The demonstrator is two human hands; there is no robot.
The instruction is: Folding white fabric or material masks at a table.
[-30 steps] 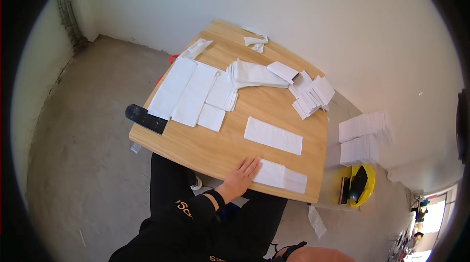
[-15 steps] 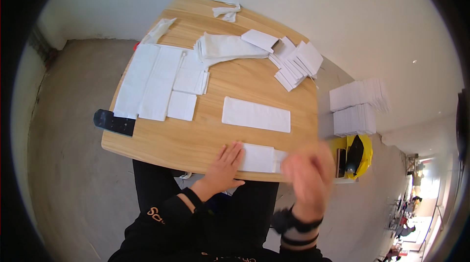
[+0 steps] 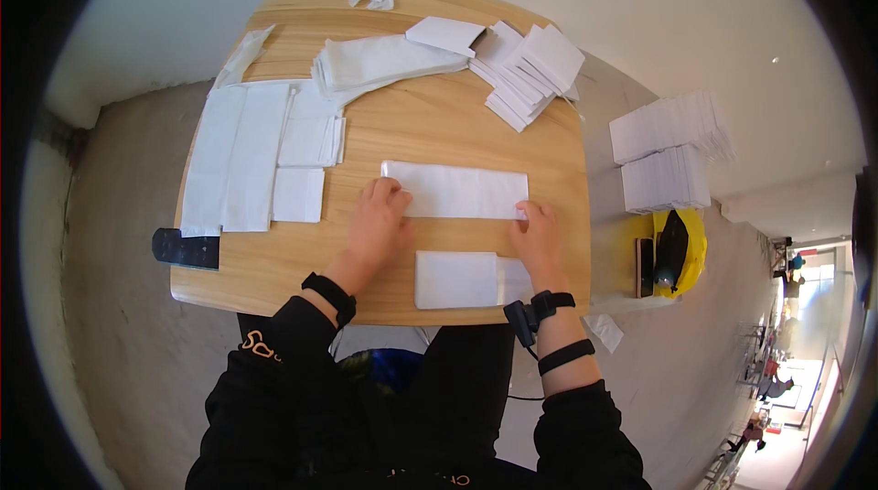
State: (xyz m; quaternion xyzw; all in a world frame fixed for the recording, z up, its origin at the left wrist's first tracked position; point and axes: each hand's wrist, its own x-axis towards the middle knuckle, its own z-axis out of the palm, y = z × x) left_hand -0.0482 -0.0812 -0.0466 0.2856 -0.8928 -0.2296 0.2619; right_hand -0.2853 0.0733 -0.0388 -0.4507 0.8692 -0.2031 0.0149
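Note:
A long, flat white sleeve, perhaps a bag [image 3: 457,191], lies crosswise on the wooden table in front of me. My left hand [image 3: 377,220] is closed at its left end, fingers curled over the edge. At the lower right corner, the thumb and fingertips of my right hand [image 3: 538,236] pinch the sleeve. Closer to me, by the table's front edge, rests a white flat packet [image 3: 455,280] with a thinner, more see-through flap [image 3: 514,281] at its right. My right wrist partly covers that flap.
Long white sleeves [image 3: 247,156] and smaller white packets [image 3: 298,194] lie on the left. A sleeve stack [image 3: 380,64] and piled white boxes [image 3: 540,64] are farther back. Beyond the table's right edge stand stacked white flats [image 3: 666,177] and a yellow bag [image 3: 692,252]. A dark strip [image 3: 187,248] juts out left.
Both hands have left the near packet and moved forward to the ends of the long sleeve. My right hand was blurred over the flap before. The view has shifted a little.

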